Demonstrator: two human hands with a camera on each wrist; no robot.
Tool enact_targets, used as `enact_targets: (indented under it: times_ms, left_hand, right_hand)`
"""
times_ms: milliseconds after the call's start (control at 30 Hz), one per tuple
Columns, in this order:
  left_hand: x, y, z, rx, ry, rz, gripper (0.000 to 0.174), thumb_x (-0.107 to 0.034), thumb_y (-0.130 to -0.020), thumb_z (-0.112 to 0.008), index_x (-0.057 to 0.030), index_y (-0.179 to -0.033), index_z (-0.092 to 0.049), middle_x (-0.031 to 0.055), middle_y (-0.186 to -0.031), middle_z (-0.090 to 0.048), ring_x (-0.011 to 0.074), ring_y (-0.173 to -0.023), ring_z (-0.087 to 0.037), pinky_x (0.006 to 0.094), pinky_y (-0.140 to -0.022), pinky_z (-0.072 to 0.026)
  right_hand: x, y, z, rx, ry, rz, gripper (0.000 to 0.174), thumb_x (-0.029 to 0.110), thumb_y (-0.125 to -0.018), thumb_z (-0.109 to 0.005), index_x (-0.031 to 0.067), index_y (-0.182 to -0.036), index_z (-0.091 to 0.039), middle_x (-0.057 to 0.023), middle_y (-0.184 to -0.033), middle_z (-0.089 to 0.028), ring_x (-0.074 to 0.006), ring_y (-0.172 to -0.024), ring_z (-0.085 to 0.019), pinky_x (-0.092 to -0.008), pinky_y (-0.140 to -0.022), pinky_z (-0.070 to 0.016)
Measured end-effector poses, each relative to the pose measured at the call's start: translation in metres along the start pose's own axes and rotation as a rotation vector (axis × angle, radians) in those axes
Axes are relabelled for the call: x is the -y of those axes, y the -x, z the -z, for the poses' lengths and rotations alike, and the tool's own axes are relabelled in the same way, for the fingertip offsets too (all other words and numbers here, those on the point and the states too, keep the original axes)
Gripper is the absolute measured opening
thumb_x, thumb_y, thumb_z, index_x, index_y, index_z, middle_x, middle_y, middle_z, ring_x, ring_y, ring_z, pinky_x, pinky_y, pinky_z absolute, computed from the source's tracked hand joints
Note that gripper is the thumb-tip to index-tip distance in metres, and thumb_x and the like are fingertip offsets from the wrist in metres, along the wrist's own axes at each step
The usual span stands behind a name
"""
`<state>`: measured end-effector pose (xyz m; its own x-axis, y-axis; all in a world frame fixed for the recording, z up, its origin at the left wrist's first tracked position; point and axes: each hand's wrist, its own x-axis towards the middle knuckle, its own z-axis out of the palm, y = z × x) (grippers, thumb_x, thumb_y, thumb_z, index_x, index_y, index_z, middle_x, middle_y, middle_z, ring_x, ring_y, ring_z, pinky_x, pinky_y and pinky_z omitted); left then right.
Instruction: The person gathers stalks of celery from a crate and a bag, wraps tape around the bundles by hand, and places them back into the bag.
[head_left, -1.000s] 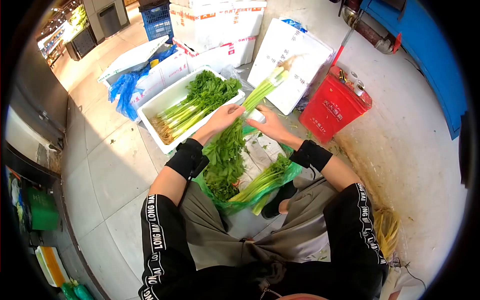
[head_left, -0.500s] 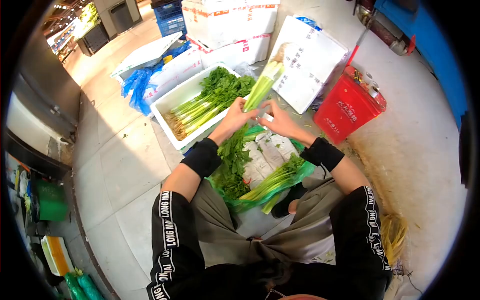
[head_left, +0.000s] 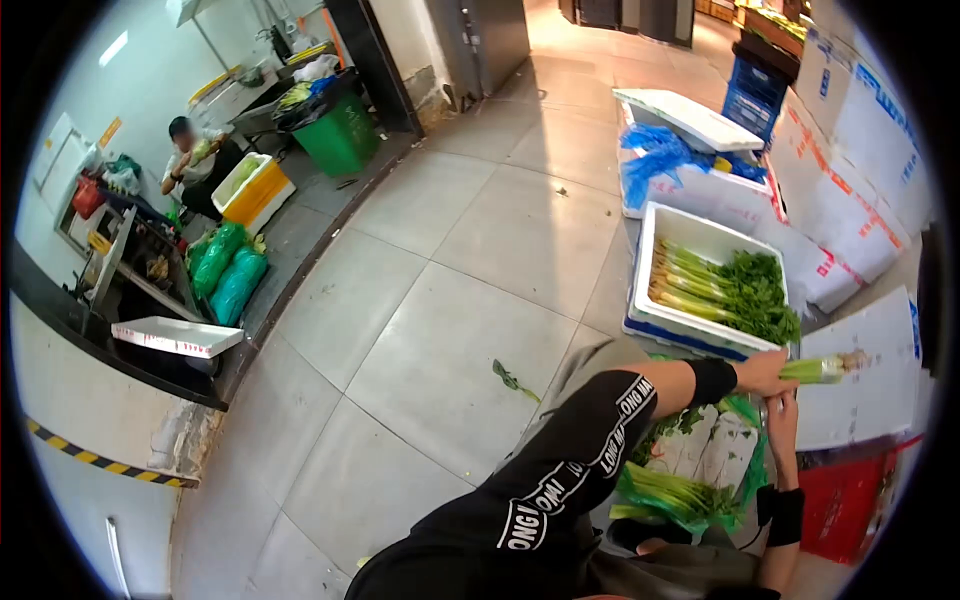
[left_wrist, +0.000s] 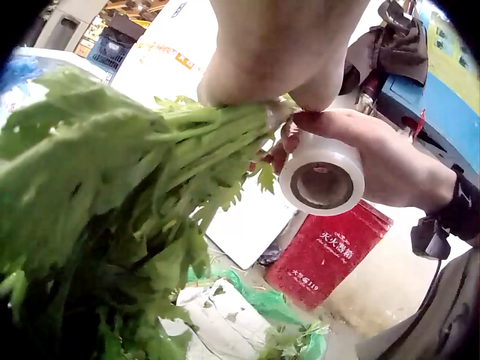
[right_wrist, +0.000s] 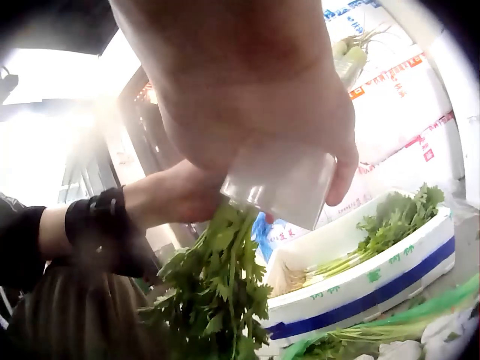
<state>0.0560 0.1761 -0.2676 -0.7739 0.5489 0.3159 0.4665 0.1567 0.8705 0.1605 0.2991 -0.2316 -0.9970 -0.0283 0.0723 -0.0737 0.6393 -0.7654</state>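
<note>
Gripping the celery bunch (head_left: 822,368) mid-stalk, the left hand (head_left: 765,373) adjoins the right hand (head_left: 782,418) clasping a film roll (left_wrist: 322,178).

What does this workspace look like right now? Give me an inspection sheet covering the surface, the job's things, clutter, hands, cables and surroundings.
surface: grey tiled floor, with one stray leaf on it.
job's things: celery bunch; roll of clear wrap close to its stalks.
clutter: white foam box of celery; green bag with more bunches; red box.
hands: left hand grips the celery bunch; right hand has its fingers curled round the roll.
cables: thin dark lead at the right wrist.
surroundings: seated person and green bin across the floor.
</note>
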Motion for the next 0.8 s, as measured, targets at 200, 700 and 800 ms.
enact_targets:
  times_ms: [200,700,800]
  left_hand:
    - [-0.006,0.007,0.021,-0.070,-0.028,0.070,0.071,-0.049,-0.078,-0.072,0.0121,-0.108,-0.050,0.0295,-0.089,-0.065,0.0442,-0.083,-0.065,0.0486,-0.074,-0.0528]
    - [-0.023,0.003,0.035,-0.117,-0.074,0.077,0.076,-0.047,-0.085,-0.068,0.0167,-0.119,-0.045,0.0277,-0.078,-0.064,0.0422,-0.074,-0.065,0.0450,-0.066,-0.0547]
    - [-0.030,0.010,0.041,-0.099,-0.057,0.059,0.079,-0.047,-0.085,-0.067,0.0180,-0.123,-0.043,0.0280,-0.077,-0.064,0.0426,-0.073,-0.065,0.0454,-0.065,-0.0546]
  right_hand:
    - [-0.002,-0.009,-0.019,-0.027,-0.035,0.093,0.024,0.017,-0.100,-0.053,-0.0059,-0.102,-0.060,-0.0099,-0.092,-0.064,-0.0156,-0.086,-0.057,-0.0301,-0.079,-0.0446]
    - [0.025,-0.001,-0.019,-0.053,-0.116,0.095,0.019,0.013,-0.099,-0.052,-0.0023,-0.088,-0.054,-0.0035,-0.084,-0.056,-0.0110,-0.084,-0.051,-0.0259,-0.079,-0.0409]
    - [0.031,0.002,-0.020,-0.038,-0.136,0.088,0.019,0.012,-0.100,-0.052,-0.0019,-0.087,-0.054,-0.0037,-0.084,-0.056,-0.0111,-0.085,-0.051,-0.0254,-0.080,-0.0407]
